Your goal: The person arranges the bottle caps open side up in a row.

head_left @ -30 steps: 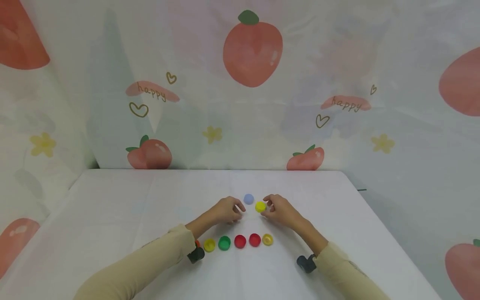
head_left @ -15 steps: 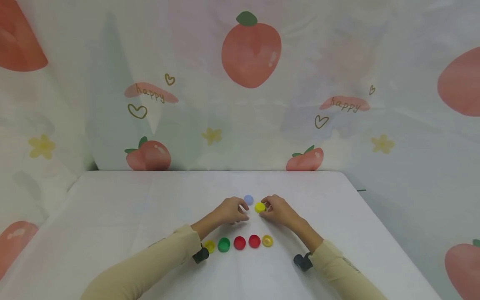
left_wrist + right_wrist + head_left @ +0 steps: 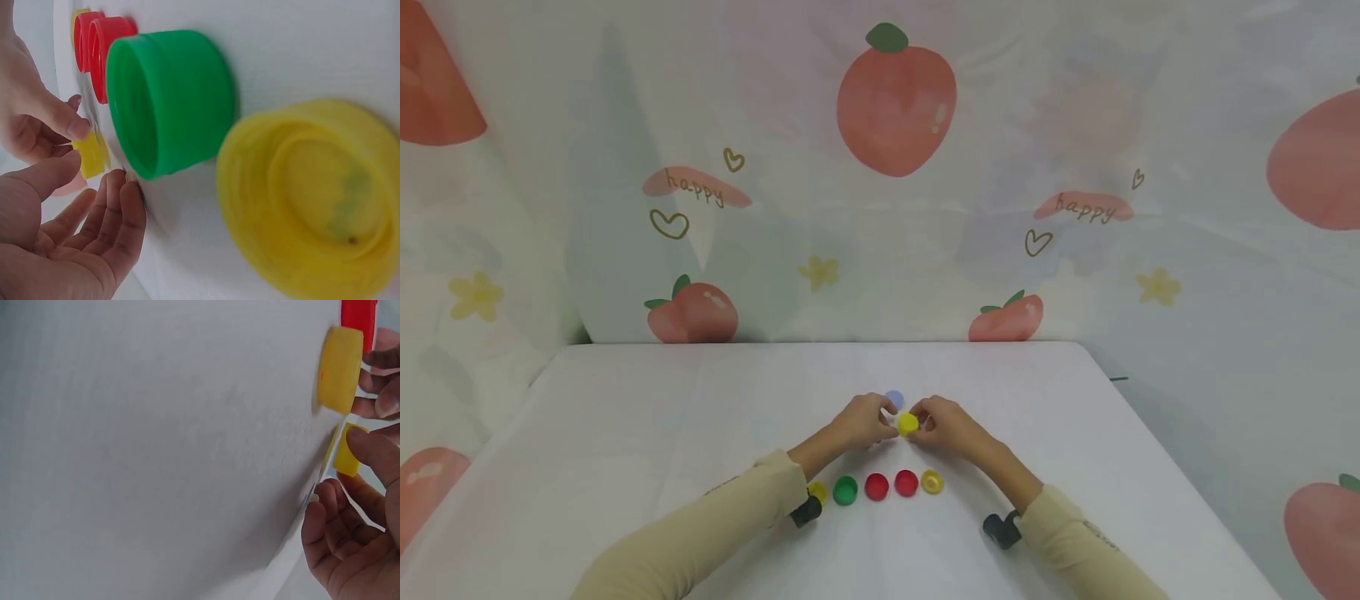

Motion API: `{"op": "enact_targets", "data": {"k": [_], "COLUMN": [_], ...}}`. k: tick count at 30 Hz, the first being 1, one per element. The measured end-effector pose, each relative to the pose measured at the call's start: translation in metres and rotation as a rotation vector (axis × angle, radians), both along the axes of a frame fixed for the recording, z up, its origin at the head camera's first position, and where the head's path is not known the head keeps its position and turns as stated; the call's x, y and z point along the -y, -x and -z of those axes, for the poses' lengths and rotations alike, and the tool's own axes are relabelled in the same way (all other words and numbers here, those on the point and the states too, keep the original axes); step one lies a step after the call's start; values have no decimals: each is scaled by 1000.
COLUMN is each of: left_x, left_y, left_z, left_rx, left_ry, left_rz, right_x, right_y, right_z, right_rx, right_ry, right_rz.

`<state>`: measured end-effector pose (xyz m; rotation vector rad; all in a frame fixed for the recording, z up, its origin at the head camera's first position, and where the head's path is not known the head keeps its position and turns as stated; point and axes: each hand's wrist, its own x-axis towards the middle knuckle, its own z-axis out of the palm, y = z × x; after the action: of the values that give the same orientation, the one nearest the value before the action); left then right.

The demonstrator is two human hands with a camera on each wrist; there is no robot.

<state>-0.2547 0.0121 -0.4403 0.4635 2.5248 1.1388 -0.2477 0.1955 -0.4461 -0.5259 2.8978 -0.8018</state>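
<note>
My right hand (image 3: 951, 423) pinches a bright yellow bottle cap (image 3: 907, 424) between thumb and index finger, just above the white table. In the right wrist view the thumb lies against this yellow cap (image 3: 348, 453). My left hand (image 3: 859, 421) is close on the cap's left side, its thumb and fingers parted; the left wrist view shows the left hand's thumb (image 3: 53, 172) beside the cap, and whether it touches cannot be told. A pale blue cap (image 3: 894, 399) lies just behind the hands, partly covered by the left fingers.
Nearer the body, a row of caps lies on the white table (image 3: 700, 433): a yellow one (image 3: 817, 492) partly behind the left wrist camera, a green one (image 3: 846, 491), two red ones, such as this red cap (image 3: 876, 487), and a yellow cap (image 3: 932, 482) at the right end.
The right hand has brought the yellow cap left and slightly nearer the body. My left hand has shifted a little right, so the hands are closer together, and it now partly covers the pale blue cap.
</note>
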Motion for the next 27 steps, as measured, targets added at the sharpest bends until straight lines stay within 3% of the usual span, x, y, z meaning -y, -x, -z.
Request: {"op": "enact_targets", "data": {"k": [12,18,27], "left_x": [4,2,-1], "left_y": [0,-4,-11], "left_z": [-4,-5,-10], "left_rx": [72,87,82], "left_ry": [-80,-127,-210], "left_rz": [6,9,65], "right_x": [-1,-6,-16], "right_y": [-12,-20,-27], "right_z": [-6,-10,-14], "right_rx": [-51,-71,148], "right_ry": [59,105,268], "right_rz": [-136,-154,-58]}}
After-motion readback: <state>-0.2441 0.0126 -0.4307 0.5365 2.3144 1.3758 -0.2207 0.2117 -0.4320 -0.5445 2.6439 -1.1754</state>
